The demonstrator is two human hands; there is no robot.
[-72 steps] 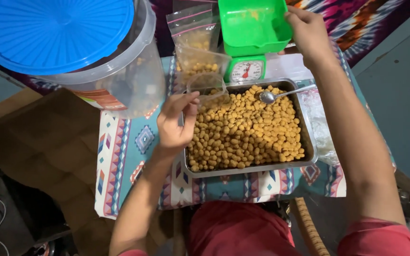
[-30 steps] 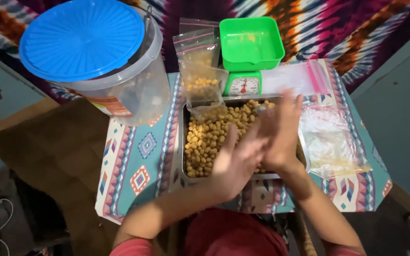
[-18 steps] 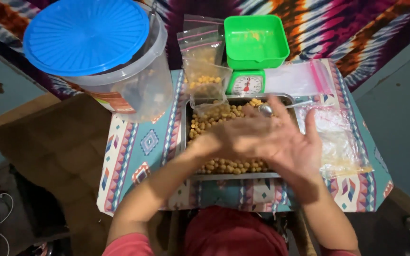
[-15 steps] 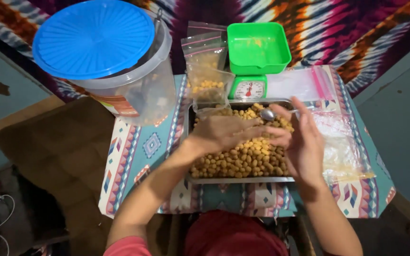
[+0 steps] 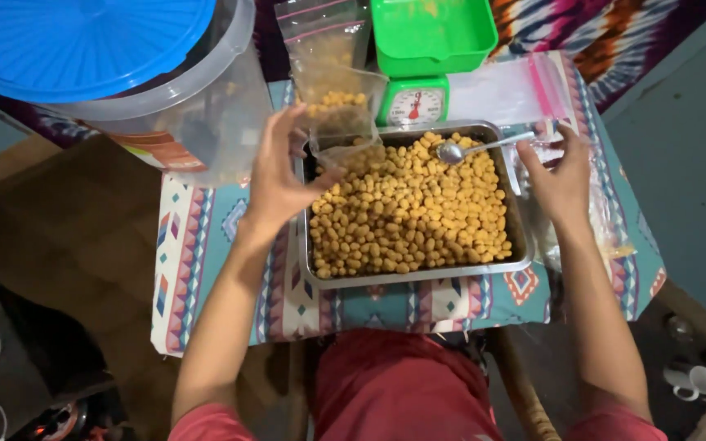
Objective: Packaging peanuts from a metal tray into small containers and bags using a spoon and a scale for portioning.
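A metal tray (image 5: 418, 277) filled with small yellow-brown snack pieces (image 5: 408, 220) sits on a patterned cloth in front of me. A metal spoon (image 5: 469, 149) lies in the snacks at the tray's far side, its handle pointing right. My left hand (image 5: 278, 175) is at the tray's far left corner, fingers spread and touching a clear plastic bag (image 5: 343, 122) partly filled with snacks. My right hand (image 5: 564, 173) rests by the tray's right rim, with its fingertips on a pile of clear bags (image 5: 606, 220) just beyond the spoon handle's end.
A green kitchen scale (image 5: 415, 104) with a green bowl (image 5: 432, 34) stands behind the tray. A big clear bucket with a blue lid (image 5: 83, 41) fills the far left. Flat pink-edged zip bags (image 5: 504, 88) lie at the far right. The cloth (image 5: 206, 269) hangs over the table's edges.
My hands were together over the tray, rubbing. They have now moved apart: the left to the bag at the tray's far left corner, the right to the bags by the spoon handle.
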